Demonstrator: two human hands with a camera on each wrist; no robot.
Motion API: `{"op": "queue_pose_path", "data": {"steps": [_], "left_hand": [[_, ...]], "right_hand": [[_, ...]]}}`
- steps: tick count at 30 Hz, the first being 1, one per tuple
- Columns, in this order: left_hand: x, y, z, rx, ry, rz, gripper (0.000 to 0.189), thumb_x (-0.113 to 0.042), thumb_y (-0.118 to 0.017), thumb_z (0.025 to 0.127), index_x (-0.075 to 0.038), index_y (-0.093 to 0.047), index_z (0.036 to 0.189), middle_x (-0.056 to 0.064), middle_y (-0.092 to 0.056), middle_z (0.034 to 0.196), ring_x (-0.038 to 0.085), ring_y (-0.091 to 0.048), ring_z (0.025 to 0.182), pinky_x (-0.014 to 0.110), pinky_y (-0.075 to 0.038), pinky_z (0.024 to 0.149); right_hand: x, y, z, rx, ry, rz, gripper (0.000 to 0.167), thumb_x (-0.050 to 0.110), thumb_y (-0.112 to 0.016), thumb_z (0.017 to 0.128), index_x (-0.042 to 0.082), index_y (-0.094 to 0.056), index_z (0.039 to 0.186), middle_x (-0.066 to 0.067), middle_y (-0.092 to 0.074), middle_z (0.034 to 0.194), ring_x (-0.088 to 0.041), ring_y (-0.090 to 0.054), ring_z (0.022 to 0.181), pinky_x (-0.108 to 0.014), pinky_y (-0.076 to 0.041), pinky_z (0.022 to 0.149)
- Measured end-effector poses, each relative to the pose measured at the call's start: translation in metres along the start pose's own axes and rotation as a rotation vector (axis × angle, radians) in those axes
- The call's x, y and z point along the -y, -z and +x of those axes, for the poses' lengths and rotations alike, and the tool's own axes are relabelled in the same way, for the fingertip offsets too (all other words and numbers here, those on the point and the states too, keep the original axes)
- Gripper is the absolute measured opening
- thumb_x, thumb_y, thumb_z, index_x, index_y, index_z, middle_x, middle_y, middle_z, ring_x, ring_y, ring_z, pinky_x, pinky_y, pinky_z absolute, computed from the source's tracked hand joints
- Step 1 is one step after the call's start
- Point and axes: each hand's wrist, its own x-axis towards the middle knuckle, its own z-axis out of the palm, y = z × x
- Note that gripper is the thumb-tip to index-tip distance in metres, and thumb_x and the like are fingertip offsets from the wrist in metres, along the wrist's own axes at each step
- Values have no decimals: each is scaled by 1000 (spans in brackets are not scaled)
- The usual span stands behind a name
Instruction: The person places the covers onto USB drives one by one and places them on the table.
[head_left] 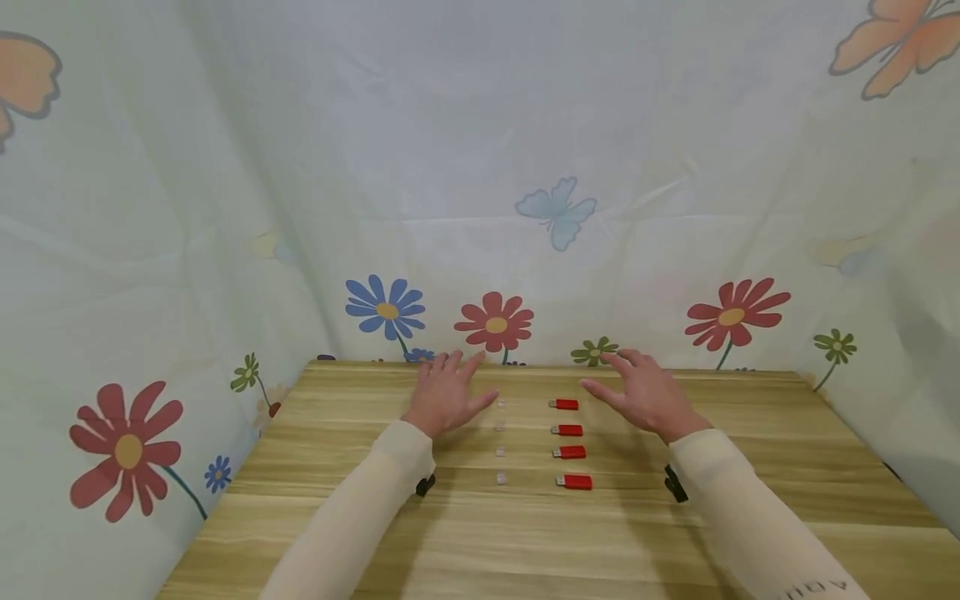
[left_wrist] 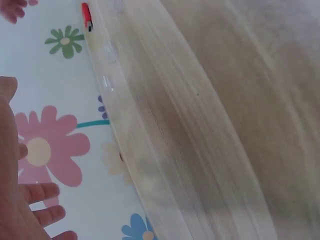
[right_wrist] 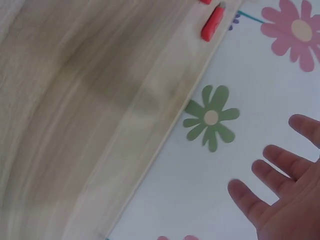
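Several red USB flash drives [head_left: 576, 482] lie in a column on the table, their metal plugs pointing left. A matching column of small clear caps [head_left: 501, 478] stands to the left of them. My left hand [head_left: 447, 393] hovers left of the caps with its fingers spread, holding nothing. To the right of the drives, my right hand [head_left: 651, 395] is held over the table, fingers apart and nothing in them. In the right wrist view a red flash drive [right_wrist: 213, 23] lies near the table's edge, away from the right fingers [right_wrist: 247, 200].
The wood-grain table [head_left: 480, 542] ends at the back against a pale curtain [head_left: 450, 167] printed with flowers and butterflies. The curtain also hangs along both sides. Black straps [head_left: 676, 483] show at the wrists.
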Motion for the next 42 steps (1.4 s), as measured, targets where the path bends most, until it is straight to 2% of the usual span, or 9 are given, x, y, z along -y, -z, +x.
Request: {"op": "queue_pose_path", "data": {"steps": [5, 11, 15, 20, 24, 29, 34, 39, 42], "left_hand": [[-2, -1, -8, -25, -44, 11, 71, -66, -48, 99, -24, -44, 155, 13, -51, 150, 37, -46, 139, 60, -39, 114], [-10, 0, -15, 2, -87, 54, 63, -59, -51, 101, -22, -49, 152, 13, -58, 144, 36, -53, 134, 55, -44, 111], [-16, -1, -17, 2, -163, 75, 56, -52, -54, 102, -14, -59, 143, 10, -65, 136, 30, -61, 126, 48, -48, 110], [-24, 0, -23, 6, -273, 96, 44, -43, -60, 101, -9, -69, 128, 6, -71, 121, 23, -67, 111, 41, -52, 105], [-31, 3, -29, 50, -337, 79, 37, -38, -63, 100, -9, -73, 121, 4, -72, 112, 20, -68, 103, 37, -54, 100], [-40, 6, -38, 135, -395, 31, 29, -32, -65, 100, -9, -76, 113, 3, -73, 108, 17, -70, 99, 33, -56, 97], [-44, 3, -44, 212, -404, -6, 24, -30, -68, 98, -12, -77, 109, -1, -71, 101, 10, -64, 85, 28, -57, 88], [-45, 0, -48, 275, -404, -36, 20, -28, -70, 94, -13, -78, 105, -4, -70, 98, 6, -59, 80, 25, -57, 85], [-48, 1, -51, 315, -411, -49, 15, -26, -72, 92, -13, -77, 97, -5, -65, 89, 5, -55, 73, 22, -53, 72]], "right_hand": [[14, 5, -5, 3, 61, 57, 78, 66, -54, 97, 10, -48, 151, -24, -48, 150, -45, -47, 136, -66, -44, 107], [28, 8, -14, 3, 173, 51, 63, 53, -64, 97, 14, -55, 145, -17, -56, 143, -40, -58, 127, -59, -51, 101], [37, 7, -23, 41, 230, 38, 60, 48, -69, 95, 13, -59, 142, -15, -59, 141, -38, -60, 127, -56, -53, 102], [44, 5, -32, 93, 246, 55, 54, 44, -75, 91, 11, -65, 133, -12, -64, 134, -34, -60, 124, -53, -53, 102], [45, 2, -36, 134, 263, 52, 40, 37, -78, 90, 13, -71, 122, -7, -69, 120, -27, -65, 111, -47, -58, 95], [49, -1, -39, 197, 300, 53, 29, 34, -80, 89, 16, -76, 112, -1, -71, 106, -17, -65, 93, -33, -59, 82], [57, -1, -43, 258, 355, 71, 23, 28, -80, 89, 12, -77, 105, 0, -72, 100, -17, -65, 86, -30, -58, 77], [62, -3, -46, 312, 324, 97, 16, 25, -81, 88, 14, -77, 98, 4, -71, 93, -16, -63, 83, -28, -56, 74], [63, -6, -46, 345, 313, 115, 14, 25, -81, 87, 15, -76, 95, 7, -69, 88, -14, -60, 79, -25, -53, 71]]}}
